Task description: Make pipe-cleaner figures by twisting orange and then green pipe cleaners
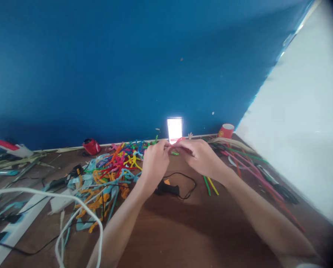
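My left hand point(155, 160) and my right hand point(201, 154) meet above the middle of the table, fingertips pinched. Between them is a thin red-pink pipe cleaner point(180, 140), curved over my right fingers; its ends are hidden by the fingers. Just behind the hands a phone point(174, 128) with a bright screen stands upright against the wall. Below my right hand lie a green pipe cleaner point(207, 186) and a yellow pipe cleaner point(213, 186). Left of my left hand spreads a tangled heap of bent, many-coloured pipe cleaners point(119, 162).
A black object point(168, 187) with a thin cable lies between my forearms. At left are a looping white cable point(98, 219) and a white power strip point(24, 219). Long pink pipe cleaners point(256, 173), scissors point(281, 190) and a red cup point(225, 131) are at right. A blue wall point(127, 74) rises behind.
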`<state>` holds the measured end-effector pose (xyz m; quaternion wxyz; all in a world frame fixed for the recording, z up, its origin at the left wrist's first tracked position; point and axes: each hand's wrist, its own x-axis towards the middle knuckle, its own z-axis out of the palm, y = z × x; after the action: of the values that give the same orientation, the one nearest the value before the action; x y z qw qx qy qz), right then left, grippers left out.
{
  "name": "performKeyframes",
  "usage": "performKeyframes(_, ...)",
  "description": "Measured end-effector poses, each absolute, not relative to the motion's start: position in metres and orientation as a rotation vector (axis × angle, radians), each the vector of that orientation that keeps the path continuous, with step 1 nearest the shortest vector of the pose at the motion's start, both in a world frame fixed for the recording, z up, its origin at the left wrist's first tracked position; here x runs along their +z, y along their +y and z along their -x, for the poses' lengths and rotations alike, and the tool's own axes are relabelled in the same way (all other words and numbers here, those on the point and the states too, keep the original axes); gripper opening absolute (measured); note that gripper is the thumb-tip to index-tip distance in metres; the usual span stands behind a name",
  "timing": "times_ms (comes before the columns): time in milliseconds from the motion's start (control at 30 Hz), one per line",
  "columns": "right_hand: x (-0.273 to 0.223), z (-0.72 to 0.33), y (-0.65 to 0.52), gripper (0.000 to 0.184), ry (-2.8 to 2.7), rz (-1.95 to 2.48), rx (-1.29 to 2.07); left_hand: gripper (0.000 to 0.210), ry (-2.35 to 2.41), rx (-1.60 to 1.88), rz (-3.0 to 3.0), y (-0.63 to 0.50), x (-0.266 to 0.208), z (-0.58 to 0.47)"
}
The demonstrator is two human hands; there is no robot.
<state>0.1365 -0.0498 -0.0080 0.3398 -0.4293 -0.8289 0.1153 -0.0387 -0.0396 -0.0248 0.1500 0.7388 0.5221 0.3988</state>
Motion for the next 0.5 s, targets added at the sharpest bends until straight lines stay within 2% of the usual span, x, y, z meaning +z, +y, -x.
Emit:
performKeyframes(200,-0.0053,-0.1343,-0.0557,0.023,-2.071,1.076,0.242,0.011,1.211,1.327,-1.732,-0.036,-0.0233,0.0354)
performKeyframes(500,-0.0058,-0.1342,-0.0577,0.018,-1.95,1.052,0.313,0.021,0.876,1.341,-1.319,-0.036,-0.0197,0.0339)
